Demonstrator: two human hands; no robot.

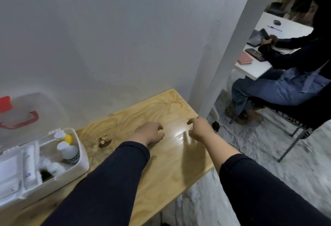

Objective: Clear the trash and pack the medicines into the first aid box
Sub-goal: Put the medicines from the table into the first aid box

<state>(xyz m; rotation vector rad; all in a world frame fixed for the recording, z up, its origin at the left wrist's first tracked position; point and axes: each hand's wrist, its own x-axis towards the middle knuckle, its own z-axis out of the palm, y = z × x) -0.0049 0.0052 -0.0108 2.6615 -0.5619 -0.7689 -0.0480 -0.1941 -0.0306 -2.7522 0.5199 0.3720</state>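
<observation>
The white first aid box (pixel 81 155) stands open at the left end of the wooden table (pixel 161 175), its clear lid with a red handle (pixel 19 120) leaning on the wall. Inside are white bottles (pixel 69 151), one with a yellow cap (pixel 68 138), and white packets. My left hand (pixel 150 133) hovers over the table's middle, fingers loosely curled, holding nothing. My right hand (pixel 199 127) hangs near the table's far right end, fingers curled and apart, with nothing visible in it.
A dark brown knot or stain (pixel 104 141) marks the tabletop between the box and my left hand. A white wall backs the table. To the right, a seated person (pixel 279 84) is at a white desk (pixel 256 71). A black cable (pixel 231 136) lies on the floor.
</observation>
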